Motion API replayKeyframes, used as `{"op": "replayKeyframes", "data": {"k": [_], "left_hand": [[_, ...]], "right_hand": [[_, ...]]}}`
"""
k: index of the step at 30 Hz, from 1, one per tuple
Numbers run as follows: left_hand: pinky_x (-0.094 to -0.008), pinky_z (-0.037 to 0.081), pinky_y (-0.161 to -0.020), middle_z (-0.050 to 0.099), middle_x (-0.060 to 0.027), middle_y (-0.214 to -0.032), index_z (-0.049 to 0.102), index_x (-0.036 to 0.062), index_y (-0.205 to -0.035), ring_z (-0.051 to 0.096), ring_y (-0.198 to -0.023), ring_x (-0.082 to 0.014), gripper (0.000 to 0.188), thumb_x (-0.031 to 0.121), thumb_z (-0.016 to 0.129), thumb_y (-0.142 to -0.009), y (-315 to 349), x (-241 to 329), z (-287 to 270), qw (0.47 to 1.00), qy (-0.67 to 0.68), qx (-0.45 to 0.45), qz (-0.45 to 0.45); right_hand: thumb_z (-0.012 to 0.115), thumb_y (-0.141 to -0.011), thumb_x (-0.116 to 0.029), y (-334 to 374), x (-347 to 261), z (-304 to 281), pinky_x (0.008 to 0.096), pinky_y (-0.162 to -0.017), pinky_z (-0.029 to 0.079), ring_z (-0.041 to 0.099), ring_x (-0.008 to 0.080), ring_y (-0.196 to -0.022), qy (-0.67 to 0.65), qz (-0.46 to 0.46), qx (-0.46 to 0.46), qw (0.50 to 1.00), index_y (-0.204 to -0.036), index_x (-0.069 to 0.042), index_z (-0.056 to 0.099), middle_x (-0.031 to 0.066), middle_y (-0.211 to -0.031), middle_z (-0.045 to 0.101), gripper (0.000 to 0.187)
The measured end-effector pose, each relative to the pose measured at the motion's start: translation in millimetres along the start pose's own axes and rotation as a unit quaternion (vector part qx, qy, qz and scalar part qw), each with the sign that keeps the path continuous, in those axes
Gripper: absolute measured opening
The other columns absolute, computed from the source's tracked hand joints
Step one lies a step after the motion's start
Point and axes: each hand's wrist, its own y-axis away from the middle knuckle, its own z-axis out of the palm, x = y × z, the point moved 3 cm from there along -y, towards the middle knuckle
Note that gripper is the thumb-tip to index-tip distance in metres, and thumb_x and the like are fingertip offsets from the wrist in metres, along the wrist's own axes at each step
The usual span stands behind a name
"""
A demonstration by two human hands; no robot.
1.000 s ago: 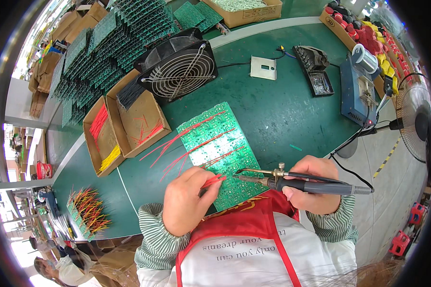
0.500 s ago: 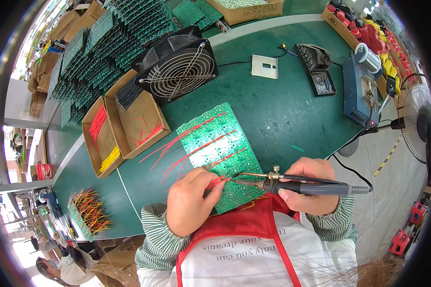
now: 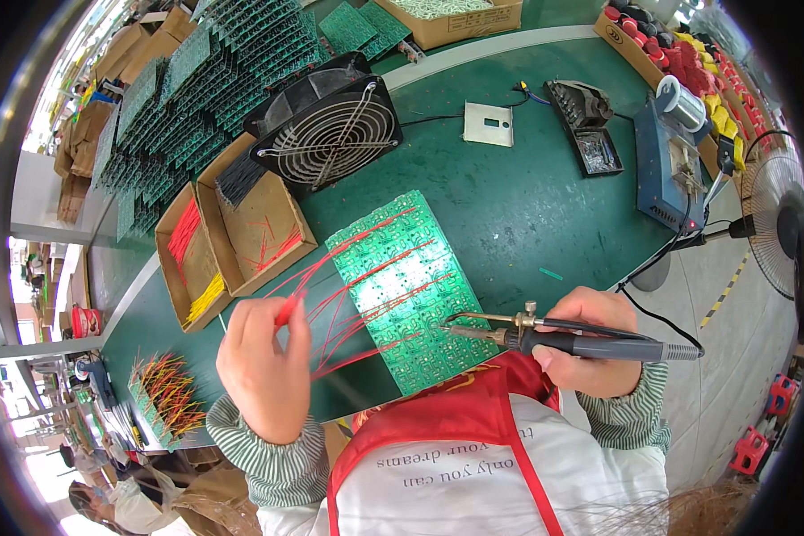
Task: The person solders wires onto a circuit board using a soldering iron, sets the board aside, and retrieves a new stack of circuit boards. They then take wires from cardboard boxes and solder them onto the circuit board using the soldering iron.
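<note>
In front of me lies a green circuit board panel (image 3: 456, 286) with rows of red wires (image 3: 380, 268) attached, their loose ends trailing off its left side. My right hand (image 3: 598, 344) grips a soldering iron (image 3: 590, 346) that has a solder feed tube and a brass screw. The iron's tip is over the right part of the board; whether it touches cannot be made out. Left of the board, my left hand (image 3: 268, 366) is raised and closed, with red wires (image 3: 288, 309) between thumb and fingers; how many is unclear.
Cardboard trays (image 3: 268, 259) of red, yellow and black wires stand left, beside a black fan (image 3: 335, 134). Stacked circuit boards (image 3: 196, 98) rise behind. A blue soldering station (image 3: 665, 170) with a solder spool (image 3: 682, 103) is at right. A wired board (image 3: 165, 397) lies lower left.
My left hand has moved left, away from the board, with red wires in its fingers. Another red wire now trails from the board's lower row. The iron has shifted slightly right.
</note>
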Motion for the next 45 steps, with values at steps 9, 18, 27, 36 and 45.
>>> {"op": "replayKeyframes", "data": {"k": [9, 18, 27, 36, 45], "left_hand": [[-0.0358, 0.046, -0.055, 0.058, -0.0097, -0.075, 0.062, 0.0029, -0.081, 0.059, -0.064, -0.0276, 0.01, 0.007, 0.069, -0.076, 15, 35, 54, 0.957, 0.204, -0.199, 0.056], [-0.0359, 0.047, -0.054, 0.059, -0.0094, -0.075, 0.062, 0.0027, -0.081, 0.06, -0.063, -0.0275, 0.01, 0.007, 0.07, -0.076, 14, 36, 59, 0.96, 0.186, -0.197, 0.073], [-0.0363, 0.048, -0.057, 0.059, -0.0098, -0.076, 0.061, 0.0027, -0.081, 0.061, -0.065, -0.0281, 0.01, 0.007, 0.069, -0.076, 13, 34, 54, 0.96, 0.188, -0.197, 0.071], [-0.0298, 0.045, -0.052, 0.06, -0.0088, -0.074, 0.064, 0.0029, -0.081, 0.057, -0.06, -0.0207, 0.009, 0.006, 0.071, -0.076, -2, 39, 30, 0.984, 0.116, -0.091, 0.097], [-0.03, 0.042, -0.051, 0.057, -0.008, -0.072, 0.065, 0.0016, -0.083, 0.053, -0.055, -0.0191, 0.009, 0.007, 0.07, -0.077, 5, 52, 71, 0.957, 0.199, -0.187, 0.101]], "right_hand": [[0.072, -0.068, -0.006, 6, 7, -7, 0.0221, -0.046, 0.042, 0.057, 0.0091, -0.048, -0.023, 0.022, 0.021, 0.999, -0.078, -0.002, 0.058, 0.0031, -0.062, 0.061, 0.018], [0.072, -0.067, -0.006, 1, 8, -5, 0.0225, -0.046, 0.042, 0.056, 0.0092, -0.048, -0.008, 0.009, 0.014, 1.0, -0.078, -0.002, 0.057, 0.0028, -0.062, 0.061, 0.019], [0.072, -0.067, -0.007, 8, 9, -12, 0.022, -0.046, 0.041, 0.056, 0.009, -0.048, -0.022, 0.03, 0.041, 0.998, -0.078, -0.002, 0.057, 0.0036, -0.061, 0.061, 0.019], [0.071, -0.069, -0.008, 14, 10, -22, 0.021, -0.045, 0.041, 0.055, 0.007, -0.048, 0.011, 0.02, 0.051, 0.998, -0.079, -0.001, 0.057, 0.0034, -0.062, 0.061, 0.018], [0.071, -0.071, -0.007, 16, 16, -23, 0.021, -0.047, 0.042, 0.056, 0.0065, -0.051, -0.045, 0.056, 0.057, 0.996, -0.08, -0.001, 0.057, 0.0032, -0.064, 0.062, 0.018]]}}
